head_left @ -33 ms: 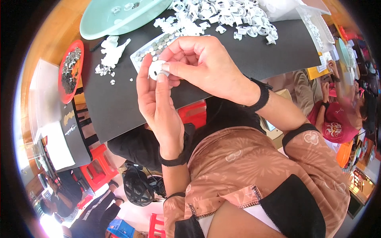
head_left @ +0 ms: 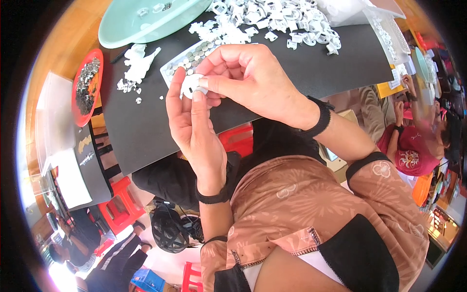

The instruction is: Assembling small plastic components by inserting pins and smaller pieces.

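Over the near part of the dark table (head_left: 141, 141), a small round white plastic part (head_left: 188, 85) with a dark slot is held between both hands. My left hand (head_left: 194, 134) pinches its near edge between thumb and fingers. My right hand (head_left: 260, 80) is closed at its right side, the thumb pressing on the part and the other fingers curled behind. Whether a smaller piece sits under the right thumb cannot be made out. Just beyond my fingers lies a shallow pale tray (head_left: 171, 64) of small round metal discs (head_left: 198, 54), partly covered by my right hand.
A heap of white plastic parts (head_left: 292, 22) spreads across the far side, beside a pale green basin (head_left: 141, 41). White scraps (head_left: 138, 63) lie to the left. A red bowl (head_left: 78, 104) holds small metal pieces. Co-workers sit at the right and lower left, near red stools (head_left: 119, 204).
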The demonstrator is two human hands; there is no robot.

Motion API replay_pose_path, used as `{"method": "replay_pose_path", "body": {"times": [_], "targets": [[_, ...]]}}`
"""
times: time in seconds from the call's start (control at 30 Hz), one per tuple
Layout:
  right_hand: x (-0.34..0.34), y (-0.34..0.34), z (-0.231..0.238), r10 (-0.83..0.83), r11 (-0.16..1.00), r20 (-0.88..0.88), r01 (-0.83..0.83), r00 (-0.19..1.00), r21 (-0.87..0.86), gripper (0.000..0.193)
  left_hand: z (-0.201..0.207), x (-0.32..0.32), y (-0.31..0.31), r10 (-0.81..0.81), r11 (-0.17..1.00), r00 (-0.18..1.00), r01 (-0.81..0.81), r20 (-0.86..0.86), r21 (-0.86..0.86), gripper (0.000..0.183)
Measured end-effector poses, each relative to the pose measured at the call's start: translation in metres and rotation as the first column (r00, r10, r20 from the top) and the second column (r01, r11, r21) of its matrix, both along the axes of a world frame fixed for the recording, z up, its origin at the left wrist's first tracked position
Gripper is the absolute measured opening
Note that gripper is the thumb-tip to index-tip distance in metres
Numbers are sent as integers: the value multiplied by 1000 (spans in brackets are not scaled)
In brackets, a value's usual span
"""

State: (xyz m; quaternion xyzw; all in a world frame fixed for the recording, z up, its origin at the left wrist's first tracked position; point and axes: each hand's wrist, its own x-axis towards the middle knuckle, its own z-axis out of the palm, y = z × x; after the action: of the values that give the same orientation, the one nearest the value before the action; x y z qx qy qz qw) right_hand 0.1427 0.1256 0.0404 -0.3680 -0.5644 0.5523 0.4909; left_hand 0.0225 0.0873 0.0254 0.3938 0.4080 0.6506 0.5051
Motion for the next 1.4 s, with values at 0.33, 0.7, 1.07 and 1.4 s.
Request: {"method": "replay_pose_path", "body": {"times": [0.33,0.7,1.07,1.4], "targets": [[15,-1,15,-50,954,409,-79,911,290,14,2,-9,-2,24,1000,982,-24,-186,2,41],[23,9,36,-140,769,598,-295,789,568,19,15,-22,-9,10,998,834,27,-552,59,36],[22,4,34,-155,765,641,-319,752,559,20,10,-20,-8,81,985,786,31,-613,170,31],[17,3,31,-149,820,579,-227,802,525,15,2,-20,-4,66,991,818,12,-571,132,35]]}}
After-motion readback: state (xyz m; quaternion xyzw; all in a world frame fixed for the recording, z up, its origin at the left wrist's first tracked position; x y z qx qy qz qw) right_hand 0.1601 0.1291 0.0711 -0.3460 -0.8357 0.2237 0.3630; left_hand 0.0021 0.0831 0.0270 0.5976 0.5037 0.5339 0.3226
